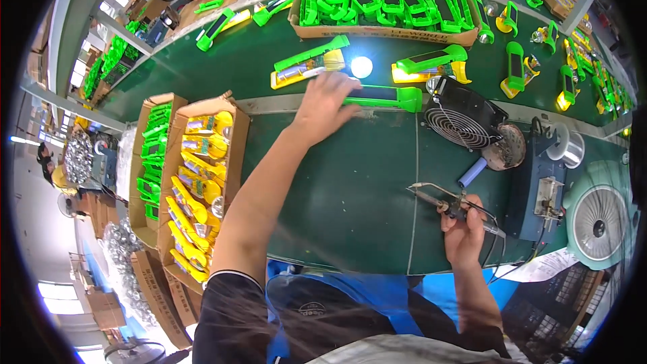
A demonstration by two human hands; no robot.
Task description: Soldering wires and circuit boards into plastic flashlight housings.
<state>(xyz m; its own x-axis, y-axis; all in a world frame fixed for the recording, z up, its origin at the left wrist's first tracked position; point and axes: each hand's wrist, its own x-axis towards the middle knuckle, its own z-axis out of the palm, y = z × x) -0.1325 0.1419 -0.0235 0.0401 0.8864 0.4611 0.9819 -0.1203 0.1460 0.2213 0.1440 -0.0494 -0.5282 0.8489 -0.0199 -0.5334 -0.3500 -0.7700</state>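
My left hand (327,108) reaches to the belt's near edge, its fingers and thumb around the left end of a green flashlight casing (384,97) with a dark panel; the hand hides that end. Just beyond its fingertips a round lamp head (362,67) glows white. Alongside it lies an opened flashlight with a yellow half (288,79) and a green half (313,54). Closed around a soldering iron (431,198) with a thin curved wire guide, my right hand (464,229) is over the right part of the workbench. The iron's tip points left, away from the casing.
A black fan (465,114), a blue soldering station (529,182), a solder wire spool (567,146) and a green round fan (598,219) stand at right. Boxes of yellow parts (199,182) and green parts (153,155) are at left. Beyond the belt (256,47) sits a carton of green casings (391,32).
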